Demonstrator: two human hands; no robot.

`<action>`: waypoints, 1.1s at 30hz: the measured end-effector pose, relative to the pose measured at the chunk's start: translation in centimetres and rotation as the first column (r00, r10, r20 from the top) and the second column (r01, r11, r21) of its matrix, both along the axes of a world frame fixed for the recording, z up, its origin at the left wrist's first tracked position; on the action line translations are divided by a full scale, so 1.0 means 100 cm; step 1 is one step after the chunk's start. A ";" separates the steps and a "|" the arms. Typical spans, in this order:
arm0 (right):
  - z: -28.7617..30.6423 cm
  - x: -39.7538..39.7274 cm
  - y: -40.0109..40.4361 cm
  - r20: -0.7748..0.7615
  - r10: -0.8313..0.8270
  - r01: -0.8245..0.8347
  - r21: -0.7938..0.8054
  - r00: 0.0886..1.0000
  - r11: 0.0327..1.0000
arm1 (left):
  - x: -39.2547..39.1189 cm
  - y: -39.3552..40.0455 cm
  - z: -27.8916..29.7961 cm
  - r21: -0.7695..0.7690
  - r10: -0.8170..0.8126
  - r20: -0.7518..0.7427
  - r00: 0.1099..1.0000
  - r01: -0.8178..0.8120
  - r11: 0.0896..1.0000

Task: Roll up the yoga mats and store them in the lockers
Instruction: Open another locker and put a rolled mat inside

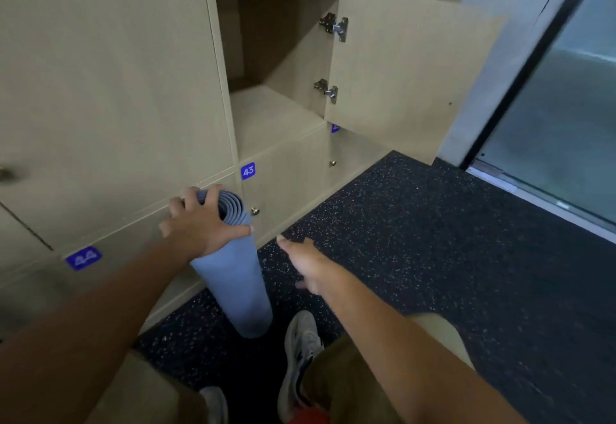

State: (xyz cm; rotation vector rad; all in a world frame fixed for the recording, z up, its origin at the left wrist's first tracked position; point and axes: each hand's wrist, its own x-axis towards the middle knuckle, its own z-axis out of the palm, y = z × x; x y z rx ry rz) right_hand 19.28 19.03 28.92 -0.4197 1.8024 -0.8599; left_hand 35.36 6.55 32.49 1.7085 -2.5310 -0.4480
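1. One rolled yoga mat (pixel 233 277), blue-grey, stands on end on the speckled floor (pixel 416 240), its spiral top leaning towards the locker fronts; rolling appears complete, so the storing step is judged to be in hand.
2. Left hand (pixel 200 223): its grip wraps the mat's upper end, fingers curled over the top edge and thumb across the near side, holding the roll upright.
3. Right hand (pixel 306 263): just beside the mat to the right of that grip, not touching it, fingers loosely extended, holding nothing.
4. Open locker (pixel 276 66): above and to the right of the grip, interior apparently bare, its door (pixel 410 70) swung out to the right on two hinges.
5. Closed lockers labelled 43 (pixel 248 170) and 44 (pixel 83 258) lie directly behind and to the left of the grip.
6. Next move, as a judgement: the free hand should support the roll lower down, so that both hands can lift and tip it end-first into the open compartment. Whether the mat's length fits the depth cannot be told; the roll may loosen if held at one end only.
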 end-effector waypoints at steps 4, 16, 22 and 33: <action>-0.013 0.045 0.025 0.500 -0.021 0.008 0.027 0.866 1.000 | 0.024 0.017 0.003 0.033 0.021 -0.040 0.999 -0.019 0.999; -0.066 0.065 0.000 0.711 -0.126 0.166 0.013 0.692 0.986 | 0.050 0.079 0.013 -0.040 -0.207 -0.118 0.971 0.203 0.978; -0.051 0.036 0.009 0.772 -0.101 0.310 -0.128 0.627 0.942 | 0.037 0.099 0.029 -0.144 -0.344 -0.224 0.912 0.318 0.937; -0.025 -0.025 0.036 0.766 -0.037 0.463 -0.348 0.642 0.815 | -0.005 0.106 0.073 -0.024 -0.385 -0.503 0.774 0.434 0.901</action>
